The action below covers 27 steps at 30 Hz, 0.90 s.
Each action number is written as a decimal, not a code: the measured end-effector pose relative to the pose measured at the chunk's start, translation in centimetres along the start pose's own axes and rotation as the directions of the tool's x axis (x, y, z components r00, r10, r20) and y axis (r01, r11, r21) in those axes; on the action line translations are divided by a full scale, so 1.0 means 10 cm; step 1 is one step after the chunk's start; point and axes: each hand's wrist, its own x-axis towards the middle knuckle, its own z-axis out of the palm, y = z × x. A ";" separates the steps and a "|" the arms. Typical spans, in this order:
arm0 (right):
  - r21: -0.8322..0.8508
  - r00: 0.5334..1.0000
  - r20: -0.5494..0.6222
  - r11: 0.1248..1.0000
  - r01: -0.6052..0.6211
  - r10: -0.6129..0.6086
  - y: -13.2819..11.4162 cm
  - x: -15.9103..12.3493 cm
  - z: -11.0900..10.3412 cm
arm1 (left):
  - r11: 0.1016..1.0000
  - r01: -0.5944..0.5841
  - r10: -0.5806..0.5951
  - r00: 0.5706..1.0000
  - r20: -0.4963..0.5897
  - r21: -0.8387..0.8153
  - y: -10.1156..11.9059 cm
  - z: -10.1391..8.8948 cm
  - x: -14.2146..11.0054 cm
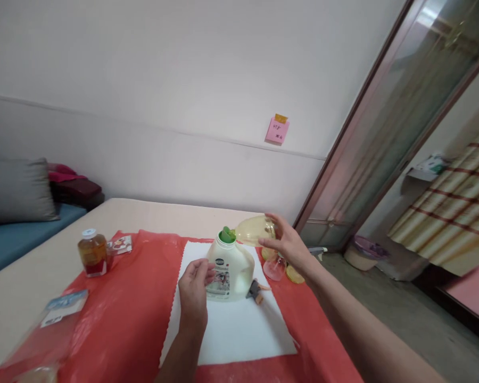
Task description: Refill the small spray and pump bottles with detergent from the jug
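A whitish plastic jug [235, 274] with a printed label and a green pour spout [226, 234] in its mouth stands upright on a white cloth [239, 335]. My right hand [283, 239] grips the base end of a clear yellow bottle [255, 230]. That bottle lies nearly level, its neck pointing left at the green spout. At the jug's left side is my left hand [195, 279], fingers curled in toward the thumb; I cannot make out anything inside them. A small grey and orange piece, perhaps a spray head [256, 291], rests by the jug's lower right.
Red plastic sheeting [143, 298] covers much of the table. Clear pink [275, 266] and yellow [295, 274] items stand behind my right forearm. To the left are a white-capped amber bottle [93, 252] and a clear plastic packet [59, 314]. A bin [361, 255] stands on the floor.
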 end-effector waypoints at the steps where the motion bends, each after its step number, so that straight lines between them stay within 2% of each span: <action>1: 0.099 0.997 -0.045 0.994 -0.057 0.061 0.10 -0.10 0.03 | 1.000 -0.003 0.003 1.000 0.010 0.014 -0.01 0.00 0.00; 3: 0.320 0.979 -0.090 0.936 -0.147 0.184 0.29 -0.33 0.13 | 0.998 -0.013 0.011 0.999 0.037 0.055 -0.03 0.02 -0.02; 6: 0.601 0.950 -0.017 0.762 -0.239 0.312 0.52 -0.74 0.38 | 0.991 -0.041 0.025 0.992 0.124 0.129 -0.06 0.08 -0.12; 8: 0.686 0.946 0.044 0.679 -0.263 0.322 0.61 -0.97 0.58 | 0.989 -0.069 0.034 0.967 0.254 0.131 -0.09 0.15 -0.23; 11: 0.677 0.960 0.120 0.687 -0.264 0.252 0.64 -1.15 0.77 | 0.999 -0.030 0.011 0.889 0.457 0.034 -0.09 0.25 -0.37; 12: 0.643 0.964 0.161 0.719 -0.266 0.212 0.63 -1.15 0.78 | 1.000 0.003 -0.001 0.875 0.484 -0.005 -0.06 0.27 -0.40; 14: 0.519 0.962 0.223 0.817 -0.252 0.156 0.62 -1.04 0.68 | 0.998 0.040 -0.014 0.885 0.465 -0.047 0.02 0.27 -0.41; 15: 0.403 0.964 0.215 0.885 -0.235 0.158 0.64 -0.96 0.58 | 0.998 0.033 -0.007 0.897 0.443 -0.050 0.07 0.26 -0.39; 16: 0.257 0.969 0.172 0.941 -0.219 0.179 0.67 -0.87 0.47 | 0.998 -0.007 0.028 0.926 0.376 -0.058 0.12 0.24 -0.36; 17: 0.071 0.973 0.078 0.972 -0.222 0.216 0.71 -0.79 0.36 | 0.996 -0.059 0.076 0.950 0.304 -0.064 0.16 0.22 -0.32; 18: -0.156 0.965 -0.020 0.952 -0.262 0.262 0.78 -0.72 0.26 | 0.992 -0.103 0.118 0.958 0.262 -0.069 0.19 0.20 -0.28; 19: -0.268 0.951 -0.063 0.913 -0.309 0.303 0.86 -0.67 0.18 | 0.988 -0.136 0.149 0.959 0.242 -0.071 0.20 0.19 -0.24; 21: -0.400 0.916 -0.070 0.831 -0.388 0.394 1.06 -0.65 0.15 | 0.986 -0.162 0.169 0.953 0.252 -0.051 0.20 0.19 -0.22; 24: -0.492 0.849 -0.016 0.735 -0.467 0.529 1.37 -0.74 0.38 | 0.988 -0.141 0.112 0.939 0.324 0.066 0.14 0.22 -0.30; 27: -0.509 0.808 -0.001 0.695 -0.507 0.589 1.58 -0.82 0.66 | 0.964 -0.128 0.022 0.911 0.412 0.232 0.06 0.23 -0.38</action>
